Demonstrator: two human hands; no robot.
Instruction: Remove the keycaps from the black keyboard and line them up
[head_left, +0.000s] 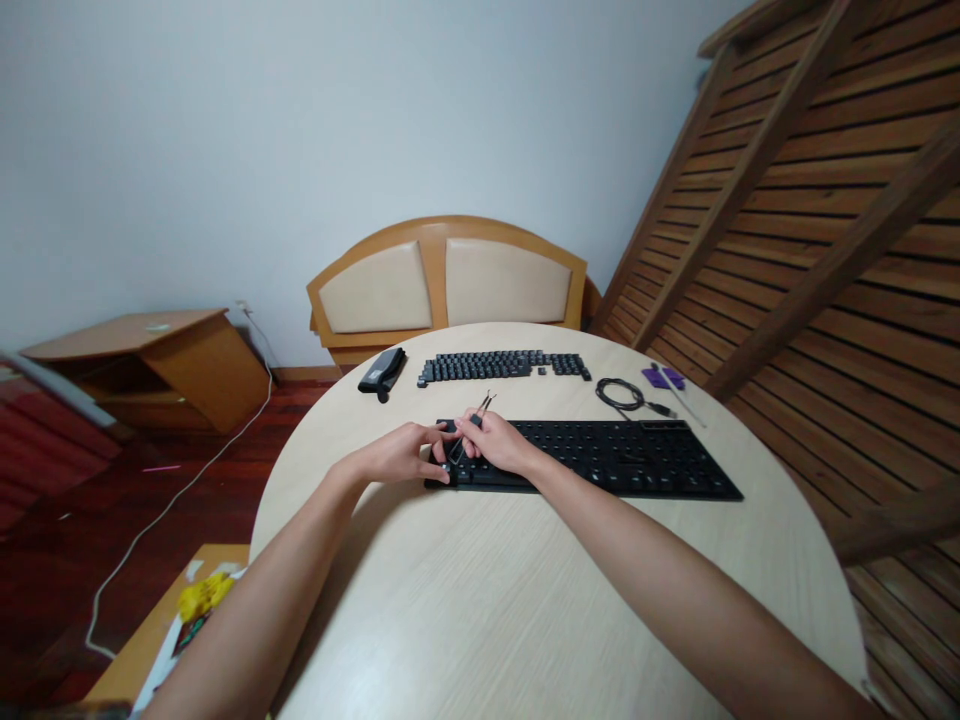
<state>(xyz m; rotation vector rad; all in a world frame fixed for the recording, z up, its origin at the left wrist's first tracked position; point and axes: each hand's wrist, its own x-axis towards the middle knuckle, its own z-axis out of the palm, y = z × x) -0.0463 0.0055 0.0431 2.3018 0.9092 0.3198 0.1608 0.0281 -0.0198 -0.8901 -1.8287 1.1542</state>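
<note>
A black keyboard (637,460) lies flat on the round table, many of its key positions showing bare without caps. My right hand (487,440) is closed around a wire keycap puller (476,420) over the keyboard's left part. One end of the puller sticks up past the fingers, and its wire loop points down at the keys. At the keyboard's left end rests my left hand (409,455), thumb and fingers spread apart and touching the keyboard close to the loop. Behind the keyboard, loose black keycaps (480,366) are laid out in keyboard order.
A dark folded pouch (382,370) sits at the table's back left. On the right lie a coiled black cable (621,393), a purple item (664,378) and a thin stick-like tool (686,405). A chair or headboard (435,270) stands behind the table (480,600), wooden slats (810,230) to the right.
</note>
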